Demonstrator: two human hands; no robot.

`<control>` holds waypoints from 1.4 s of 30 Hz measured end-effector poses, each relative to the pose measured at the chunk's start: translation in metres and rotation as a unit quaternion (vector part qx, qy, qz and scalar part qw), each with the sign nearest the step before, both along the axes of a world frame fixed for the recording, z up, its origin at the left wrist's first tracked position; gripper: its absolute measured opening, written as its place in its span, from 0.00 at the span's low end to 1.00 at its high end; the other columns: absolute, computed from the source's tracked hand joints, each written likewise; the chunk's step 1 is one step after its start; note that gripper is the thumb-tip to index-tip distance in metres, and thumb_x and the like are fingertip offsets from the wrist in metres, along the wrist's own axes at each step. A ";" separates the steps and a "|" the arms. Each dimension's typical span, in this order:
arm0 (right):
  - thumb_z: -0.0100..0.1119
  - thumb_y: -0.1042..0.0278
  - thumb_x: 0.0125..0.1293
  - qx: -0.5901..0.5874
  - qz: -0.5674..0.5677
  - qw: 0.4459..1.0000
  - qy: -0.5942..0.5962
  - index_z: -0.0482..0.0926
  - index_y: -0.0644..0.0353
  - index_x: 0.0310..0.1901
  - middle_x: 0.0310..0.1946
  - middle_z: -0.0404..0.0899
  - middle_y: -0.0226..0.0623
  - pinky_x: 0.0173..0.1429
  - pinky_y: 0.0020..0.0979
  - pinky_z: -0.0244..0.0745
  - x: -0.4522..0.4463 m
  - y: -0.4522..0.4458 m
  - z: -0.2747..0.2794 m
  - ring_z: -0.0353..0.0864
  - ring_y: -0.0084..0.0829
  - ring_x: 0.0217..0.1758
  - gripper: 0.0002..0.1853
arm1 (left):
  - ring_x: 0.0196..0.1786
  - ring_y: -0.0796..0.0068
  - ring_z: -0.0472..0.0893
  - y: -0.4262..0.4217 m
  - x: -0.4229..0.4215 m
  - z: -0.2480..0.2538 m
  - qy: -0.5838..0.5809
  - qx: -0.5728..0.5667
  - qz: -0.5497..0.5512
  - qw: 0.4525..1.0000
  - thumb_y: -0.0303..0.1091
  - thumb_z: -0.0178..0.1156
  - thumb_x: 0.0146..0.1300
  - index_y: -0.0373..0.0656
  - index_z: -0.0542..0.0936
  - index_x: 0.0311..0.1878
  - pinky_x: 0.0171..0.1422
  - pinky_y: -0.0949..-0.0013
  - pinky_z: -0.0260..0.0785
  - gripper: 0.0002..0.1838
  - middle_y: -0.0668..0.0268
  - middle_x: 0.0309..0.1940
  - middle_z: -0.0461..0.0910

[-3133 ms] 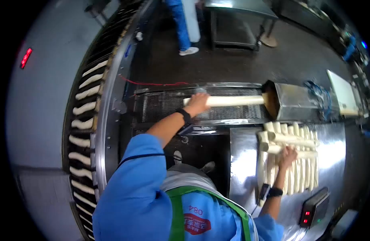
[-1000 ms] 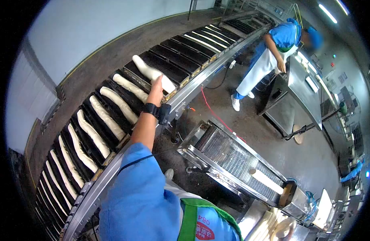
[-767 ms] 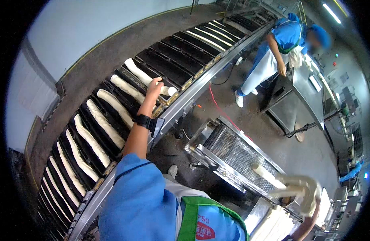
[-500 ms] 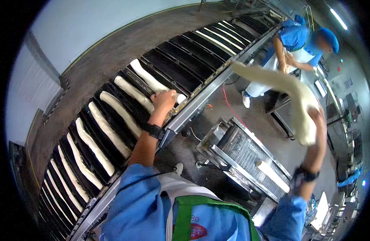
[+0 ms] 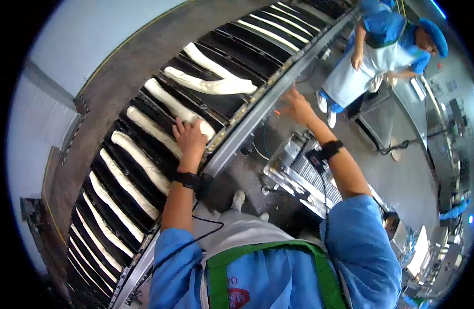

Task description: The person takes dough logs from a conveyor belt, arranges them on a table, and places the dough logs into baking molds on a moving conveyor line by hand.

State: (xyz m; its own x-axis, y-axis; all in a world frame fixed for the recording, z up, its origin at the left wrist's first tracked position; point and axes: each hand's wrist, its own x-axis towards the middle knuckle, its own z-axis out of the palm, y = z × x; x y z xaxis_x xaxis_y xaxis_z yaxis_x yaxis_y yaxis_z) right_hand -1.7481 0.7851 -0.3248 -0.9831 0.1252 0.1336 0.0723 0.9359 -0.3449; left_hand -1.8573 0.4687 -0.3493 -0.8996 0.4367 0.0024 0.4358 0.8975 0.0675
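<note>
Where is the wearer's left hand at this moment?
Left of centre in the head view, the left hand rests on the near end of a long white dough strip, beside the silver metal rail.

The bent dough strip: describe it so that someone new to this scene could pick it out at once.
Follow the long row of black trays to the left hand, spread on a dough strip. The bent dough strip is the next one up the row. Unlike its neighbours, it lies askew, its near end meeting that of the strip beyond.

dough strips point(image 5: 140, 158): in trays point(image 5: 237, 54) | trays: on conveyor point(image 5: 268, 109), left | second conveyor point(image 5: 306, 174): right
</note>
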 end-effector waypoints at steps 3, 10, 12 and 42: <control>0.57 0.72 0.42 -0.028 -0.054 0.995 -0.082 0.66 0.60 0.48 0.49 0.63 0.46 0.56 0.38 0.59 0.114 0.065 -0.036 0.60 0.48 0.53 0.26 | 0.61 0.54 0.55 0.004 0.003 0.010 -0.010 -0.013 0.004 1.000 0.41 0.57 0.46 0.53 0.68 0.51 0.63 0.51 0.39 0.24 0.56 0.49 0.68; 0.57 0.60 0.46 -0.002 -0.256 0.833 -0.490 0.62 0.55 0.53 0.52 0.63 0.48 0.51 0.51 0.61 0.395 0.184 -0.106 0.63 0.51 0.53 0.30 | 0.52 0.62 0.66 0.078 -0.031 0.039 0.111 0.014 -0.015 0.994 0.40 0.52 0.51 0.58 0.67 0.52 0.56 0.50 0.49 0.21 0.63 0.43 0.73; 0.62 0.65 0.39 0.070 -0.338 0.868 -0.358 0.61 0.54 0.52 0.52 0.61 0.48 0.52 0.56 0.57 0.404 0.158 -0.096 0.62 0.50 0.54 0.34 | 0.51 0.61 0.67 0.097 -0.055 0.029 0.018 -0.007 -0.032 0.999 0.39 0.49 0.53 0.58 0.69 0.50 0.56 0.52 0.51 0.18 0.62 0.39 0.75; 0.52 0.53 0.56 -0.495 0.108 0.858 -0.090 0.65 0.63 0.49 0.39 0.69 0.34 0.42 0.25 0.68 -0.119 0.188 0.123 0.72 0.24 0.42 0.25 | 0.38 0.47 0.74 0.164 -0.015 0.000 -0.032 0.022 0.143 0.989 0.28 0.48 0.52 0.46 0.58 0.59 0.46 0.56 0.66 0.27 0.42 0.47 0.65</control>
State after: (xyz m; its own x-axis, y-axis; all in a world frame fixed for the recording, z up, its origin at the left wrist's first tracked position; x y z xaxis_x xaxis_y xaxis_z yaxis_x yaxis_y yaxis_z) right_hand -1.8674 0.9726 -0.2015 -0.9913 -0.0972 -0.0890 0.0694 0.1893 -0.9795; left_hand -1.8719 0.6328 -0.3498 -0.9852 0.1653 -0.0448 0.1583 0.9789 0.1293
